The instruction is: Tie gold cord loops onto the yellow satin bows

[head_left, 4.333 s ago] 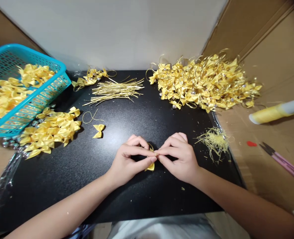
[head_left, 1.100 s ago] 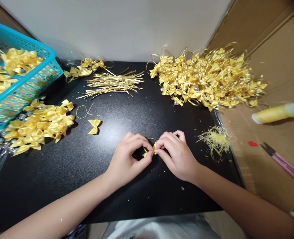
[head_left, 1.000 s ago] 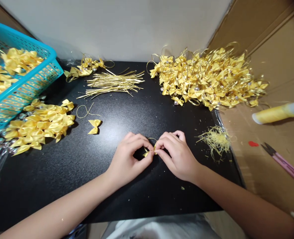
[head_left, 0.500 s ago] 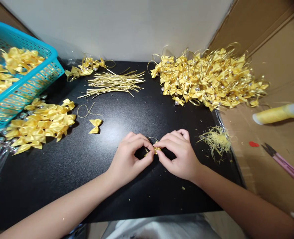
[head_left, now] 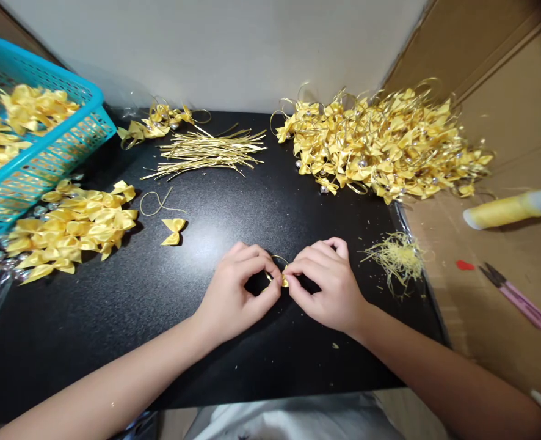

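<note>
My left hand [head_left: 236, 293] and my right hand [head_left: 330, 287] meet over the black mat [head_left: 234, 220], fingertips pinched together on a small yellow ribbon bow [head_left: 283, 280] with a thin gold cord loop. Most of the bow is hidden by my fingers. A single loose bow [head_left: 173, 231] and a curled piece of gold cord [head_left: 156, 205] lie to the left. A bundle of cut gold cords [head_left: 206, 153] lies at the back of the mat.
A large heap of finished bows with loops [head_left: 380, 146] lies at the back right. Plain bows [head_left: 73, 226] are piled left, beside a blue basket [head_left: 46, 153] of more. Cord trimmings [head_left: 396, 260], a yellow thread spool [head_left: 508, 208] and pink snips [head_left: 518, 296] lie on the right.
My fingers have shifted slightly on the bow, closing tighter so less of it shows. Everything else on the mat lies where it was.
</note>
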`<state>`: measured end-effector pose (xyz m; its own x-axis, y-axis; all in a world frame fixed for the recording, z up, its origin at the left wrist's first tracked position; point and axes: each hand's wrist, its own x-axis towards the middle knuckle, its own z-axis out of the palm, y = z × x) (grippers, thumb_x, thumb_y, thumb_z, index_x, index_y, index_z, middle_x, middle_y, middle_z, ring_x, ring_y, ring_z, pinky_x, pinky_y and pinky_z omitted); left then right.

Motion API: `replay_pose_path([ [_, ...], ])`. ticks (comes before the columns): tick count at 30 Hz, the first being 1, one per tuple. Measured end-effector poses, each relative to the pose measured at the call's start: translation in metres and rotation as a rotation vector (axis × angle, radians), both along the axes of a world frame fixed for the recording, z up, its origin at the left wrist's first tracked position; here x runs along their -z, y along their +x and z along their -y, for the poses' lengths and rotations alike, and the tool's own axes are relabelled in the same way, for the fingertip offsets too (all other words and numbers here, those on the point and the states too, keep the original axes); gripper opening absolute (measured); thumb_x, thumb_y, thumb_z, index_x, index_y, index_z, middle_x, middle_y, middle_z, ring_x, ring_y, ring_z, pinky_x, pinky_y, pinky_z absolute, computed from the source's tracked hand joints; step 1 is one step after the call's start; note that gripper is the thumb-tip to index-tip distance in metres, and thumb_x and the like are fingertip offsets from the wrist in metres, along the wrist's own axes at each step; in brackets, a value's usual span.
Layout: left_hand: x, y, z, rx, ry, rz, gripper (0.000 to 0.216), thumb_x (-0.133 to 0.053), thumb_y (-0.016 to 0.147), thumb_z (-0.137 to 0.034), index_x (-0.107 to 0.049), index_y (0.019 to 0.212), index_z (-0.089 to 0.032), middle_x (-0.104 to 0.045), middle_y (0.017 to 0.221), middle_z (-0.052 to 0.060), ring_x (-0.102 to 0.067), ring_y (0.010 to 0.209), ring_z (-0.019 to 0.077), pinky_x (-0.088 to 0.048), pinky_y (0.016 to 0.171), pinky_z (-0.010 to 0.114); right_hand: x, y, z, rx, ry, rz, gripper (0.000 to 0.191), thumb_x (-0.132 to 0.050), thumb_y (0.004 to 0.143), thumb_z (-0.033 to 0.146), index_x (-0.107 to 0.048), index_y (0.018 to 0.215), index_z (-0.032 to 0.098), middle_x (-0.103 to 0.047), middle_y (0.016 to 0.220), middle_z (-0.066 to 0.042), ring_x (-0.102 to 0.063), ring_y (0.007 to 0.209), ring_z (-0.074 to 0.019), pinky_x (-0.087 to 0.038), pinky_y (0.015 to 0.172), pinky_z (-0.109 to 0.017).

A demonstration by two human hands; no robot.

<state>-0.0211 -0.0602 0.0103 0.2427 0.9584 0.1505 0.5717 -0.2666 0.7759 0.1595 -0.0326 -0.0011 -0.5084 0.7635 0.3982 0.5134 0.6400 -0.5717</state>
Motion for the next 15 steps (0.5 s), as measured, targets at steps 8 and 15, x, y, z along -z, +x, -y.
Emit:
replay_pose_path([
  [8, -0.0018, -0.0014, -0.0012, 0.005, -0.002, 0.0, 0.01, -0.062, 0.079, -0.014, -0.065, 0.07, -0.019, -0.064, 0.075, 0.0, -0.056, 0.074, 0.0145, -0.039, 0.074, 0.031, -0.0036, -0.0009, 0.0008, -0.012, -0.05, 0.049, 0.009, -0.054, 0.083, 0.016, -0.056, 0.074, 0.019, -0.063, 0.073, 0.002, -0.055, 0.075, -0.0137, -0.029, 0.087, -0.037],
  [15, -0.0012, -0.0014, -0.0014, -0.002, -0.014, 0.004, 0.007, -0.066, 0.078, -0.016, -0.067, 0.072, -0.019, -0.065, 0.078, 0.0, -0.057, 0.077, 0.0152, -0.041, 0.075, 0.032, -0.0035, -0.0015, 0.0019, -0.047, -0.065, 0.038, 0.008, -0.054, 0.083, 0.015, -0.055, 0.076, 0.019, -0.061, 0.076, 0.003, -0.054, 0.075, -0.0134, -0.029, 0.086, -0.037],
])
